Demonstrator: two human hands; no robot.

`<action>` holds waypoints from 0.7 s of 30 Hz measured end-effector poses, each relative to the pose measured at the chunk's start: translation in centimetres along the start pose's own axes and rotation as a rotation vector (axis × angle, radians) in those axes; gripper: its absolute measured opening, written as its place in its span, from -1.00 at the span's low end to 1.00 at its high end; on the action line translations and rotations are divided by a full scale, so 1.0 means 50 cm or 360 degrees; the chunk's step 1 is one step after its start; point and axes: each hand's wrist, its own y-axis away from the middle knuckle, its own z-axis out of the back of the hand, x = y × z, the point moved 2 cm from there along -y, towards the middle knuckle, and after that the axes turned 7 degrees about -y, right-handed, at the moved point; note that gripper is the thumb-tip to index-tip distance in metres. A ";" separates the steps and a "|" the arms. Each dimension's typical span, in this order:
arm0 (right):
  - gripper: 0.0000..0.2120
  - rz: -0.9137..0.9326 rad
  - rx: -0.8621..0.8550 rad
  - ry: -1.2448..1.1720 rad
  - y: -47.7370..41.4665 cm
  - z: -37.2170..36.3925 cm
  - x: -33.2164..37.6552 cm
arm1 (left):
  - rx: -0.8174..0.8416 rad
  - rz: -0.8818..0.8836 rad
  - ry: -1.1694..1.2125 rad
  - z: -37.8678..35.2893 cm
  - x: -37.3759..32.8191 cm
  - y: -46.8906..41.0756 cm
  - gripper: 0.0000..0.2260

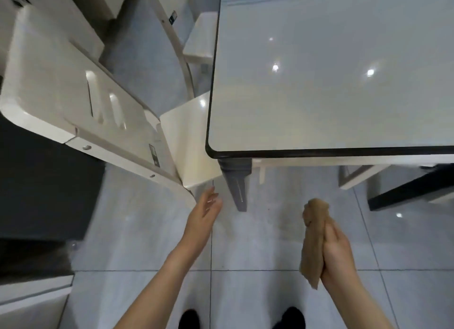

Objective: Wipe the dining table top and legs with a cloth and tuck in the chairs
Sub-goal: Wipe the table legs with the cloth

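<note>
The right hand (336, 252) clamps one bunched brown cloth (314, 232), held over the floor (245, 291) near the worktop (331, 82) edge. The left hand (205, 212) holds nothing, fingers straight, just beside the seat corner of the nearer chair (73, 95). One dark table leg (237, 183) stands just beyond, between the two hands. A second chair (201, 36) sits farther along the worktop. A small label (154, 154) on the nearer chair's back is too blurred to read.

Bunched tan cloth (314, 232) gripped in the right hand (336, 257). Glossy white table (319, 87) ahead of both hands; cream chair (73, 87) just beyond the left hand (204, 213).
</note>
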 end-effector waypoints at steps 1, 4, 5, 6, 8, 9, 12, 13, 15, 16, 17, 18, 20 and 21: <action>-0.74 0.0057 -0.0016 -0.0014 -0.023 -0.025 -0.016 | 0.0005 -0.0037 0.0036 -0.006 0.010 -0.040 -0.58; -0.76 0.0294 -0.0025 0.0047 -0.090 -0.110 -0.071 | -0.0017 -0.0164 0.0132 -0.026 0.058 -0.161 -0.48; -0.76 0.0419 -0.0014 0.0065 -0.112 -0.141 -0.083 | -0.0013 -0.0230 0.0163 -0.033 0.075 -0.200 -0.43; -0.76 0.0556 -0.0017 0.0081 -0.134 -0.168 -0.096 | 0.0013 -0.0313 0.0190 -0.041 0.090 -0.235 -0.41; -0.77 0.0833 -0.0052 0.0091 -0.155 -0.215 -0.111 | 0.0115 -0.0533 0.0274 -0.059 0.114 -0.284 -0.48; -0.79 0.0981 -0.0058 0.0052 -0.163 -0.235 -0.112 | 0.0138 -0.0646 0.0324 -0.068 0.123 -0.306 -0.53; -0.81 0.1454 -0.0059 0.0000 -0.189 -0.274 -0.119 | 0.0099 -0.0867 0.0444 -0.094 0.149 -0.368 -0.48; -0.80 0.1621 -0.0074 0.0007 -0.198 -0.282 -0.123 | 0.0098 -0.0921 0.0482 -0.101 0.155 -0.385 -0.45; -0.78 0.2017 -0.0079 0.0021 -0.216 -0.293 -0.136 | 0.0093 -0.1043 0.0510 -0.111 0.169 -0.410 -0.47; -0.75 0.2232 -0.0070 0.0029 -0.224 -0.298 -0.142 | 0.0090 -0.1098 0.0522 -0.116 0.177 -0.419 -0.51; -0.72 0.2431 -0.0070 0.0059 -0.232 -0.304 -0.145 | 0.0096 -0.1145 0.0540 -0.122 0.184 -0.426 -0.54; -0.70 0.2613 -0.0093 0.0111 -0.239 -0.313 -0.144 | 0.0097 -0.1202 0.0555 -0.127 0.191 -0.433 -0.57; -0.66 0.2916 -0.0192 0.0236 -0.250 -0.335 -0.127 | 0.0107 -0.1304 0.0594 -0.139 0.200 -0.443 -0.64; -0.65 0.3037 -0.0268 0.0287 -0.254 -0.347 -0.109 | 0.0116 -0.1336 0.0611 -0.143 0.203 -0.447 -0.65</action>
